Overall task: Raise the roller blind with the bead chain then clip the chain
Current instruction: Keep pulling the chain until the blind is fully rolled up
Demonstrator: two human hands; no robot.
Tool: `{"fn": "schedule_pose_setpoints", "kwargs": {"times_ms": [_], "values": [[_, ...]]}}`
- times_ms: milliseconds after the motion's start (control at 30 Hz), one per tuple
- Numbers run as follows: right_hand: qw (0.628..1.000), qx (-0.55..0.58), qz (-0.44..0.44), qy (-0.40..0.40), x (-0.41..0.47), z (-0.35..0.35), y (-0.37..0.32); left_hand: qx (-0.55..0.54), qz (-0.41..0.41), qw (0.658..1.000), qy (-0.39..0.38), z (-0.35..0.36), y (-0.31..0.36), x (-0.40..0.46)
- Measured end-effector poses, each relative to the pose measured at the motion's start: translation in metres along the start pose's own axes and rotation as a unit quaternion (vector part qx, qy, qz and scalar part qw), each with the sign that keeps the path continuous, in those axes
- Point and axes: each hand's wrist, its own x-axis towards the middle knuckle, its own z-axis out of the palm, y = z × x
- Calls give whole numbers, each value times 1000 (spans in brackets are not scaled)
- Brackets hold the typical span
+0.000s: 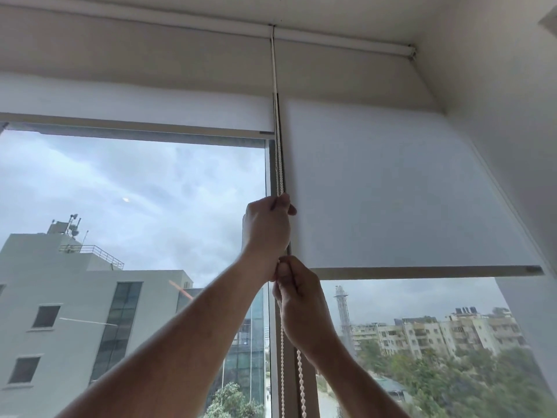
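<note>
Two white roller blinds hang side by side over a tall window. The right blind reaches about two thirds down, its bottom bar level. The left blind is rolled up high. A white bead chain drops from the roller between them along the window post. My left hand is raised and closed around the chain. Just below it, my right hand grips the chain too. Two strands hang loose beneath my right hand. No chain clip shows.
The white wall closes in at the right, meeting the ceiling above the roller tubes. A grey window post runs behind the chain. Outside are buildings, trees and cloudy sky.
</note>
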Motion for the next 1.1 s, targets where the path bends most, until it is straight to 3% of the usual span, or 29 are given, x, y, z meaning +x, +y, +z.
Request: {"fn": "schedule_pose_setpoints", "kwargs": {"times_ms": [100,367,567,667,833,1000,1100], "values": [[997,32,55,-54,-2,-9,6,37,38,999,11,-7,-12,-10],[978,110,175,35,51,-28,-12,21,85,996,17,-10,-24,-38],[955,173,240,5,98,-25,-46,13,97,995,8,-4,-62,-88],[945,180,273,28,104,-14,-48,2,91,996,-4,-6,-80,-112],[981,54,163,95,91,-2,-29,20,97,995,-22,-11,-92,-117],[989,-34,75,120,86,-1,-22,5,48,996,-72,-25,-94,-101],[990,-45,52,121,75,1,-19,-19,4,999,-29,-30,-81,-77]]}}
